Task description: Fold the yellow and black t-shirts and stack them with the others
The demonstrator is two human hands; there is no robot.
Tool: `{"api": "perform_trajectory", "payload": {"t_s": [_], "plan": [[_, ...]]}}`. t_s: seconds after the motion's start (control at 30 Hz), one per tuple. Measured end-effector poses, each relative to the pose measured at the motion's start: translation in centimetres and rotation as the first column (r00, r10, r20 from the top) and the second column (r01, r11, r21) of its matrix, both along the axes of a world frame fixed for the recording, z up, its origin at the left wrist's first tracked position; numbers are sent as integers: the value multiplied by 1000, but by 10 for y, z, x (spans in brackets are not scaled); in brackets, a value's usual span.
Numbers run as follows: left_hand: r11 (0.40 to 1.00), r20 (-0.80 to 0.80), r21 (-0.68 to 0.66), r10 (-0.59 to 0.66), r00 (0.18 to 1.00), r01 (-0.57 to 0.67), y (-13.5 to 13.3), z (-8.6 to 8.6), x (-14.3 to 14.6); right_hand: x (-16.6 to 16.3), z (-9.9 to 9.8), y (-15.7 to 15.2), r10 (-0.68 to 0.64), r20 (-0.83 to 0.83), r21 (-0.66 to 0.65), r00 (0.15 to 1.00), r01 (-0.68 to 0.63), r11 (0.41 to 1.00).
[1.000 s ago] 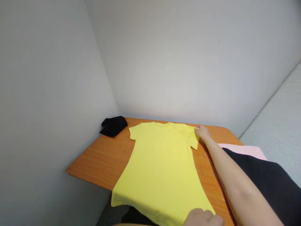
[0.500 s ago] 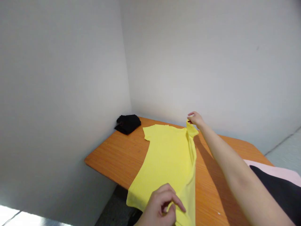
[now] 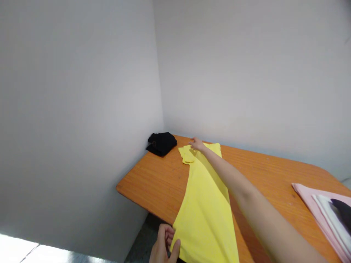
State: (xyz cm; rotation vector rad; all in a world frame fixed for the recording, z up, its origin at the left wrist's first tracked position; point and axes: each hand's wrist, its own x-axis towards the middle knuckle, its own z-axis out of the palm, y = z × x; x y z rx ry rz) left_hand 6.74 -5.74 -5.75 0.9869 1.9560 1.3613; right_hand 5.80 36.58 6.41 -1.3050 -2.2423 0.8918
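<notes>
Both hands pinching folded yellow shirt [image 3: 204,204]

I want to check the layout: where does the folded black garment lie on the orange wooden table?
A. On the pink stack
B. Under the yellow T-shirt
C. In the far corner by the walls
C: the folded black garment lies in the corner of the orange wooden table, beside the walls.

Right arm [image 3: 246,193] outstretched, both hands pinching, left hand [image 3: 163,248] near
</notes>
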Motion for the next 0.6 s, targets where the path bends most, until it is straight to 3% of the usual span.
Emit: {"api": "perform_trajectory", "payload": {"t_s": [0.13,0.27,0.37,0.47,0.6], "plan": [[999,-115,18,37,993,-35,-2,7,-5,51,-4,-18,61,-7,88,998,-60,994],[999,-105,-22,-49,993,47,-2,19,-9,129,-5,-63,145,2,97,989,-145,985],[992,-21,-33,-124,992,123,-3,25,-7,191,-2,-123,232,35,57,972,-233,971],[988,27,-32,-148,989,149,-5,26,-3,243,-2,-197,405,76,11,911,-407,913],[988,96,-32,-149,984,153,-9,25,0,283,-19,-277,540,115,54,834,-548,835]]}}
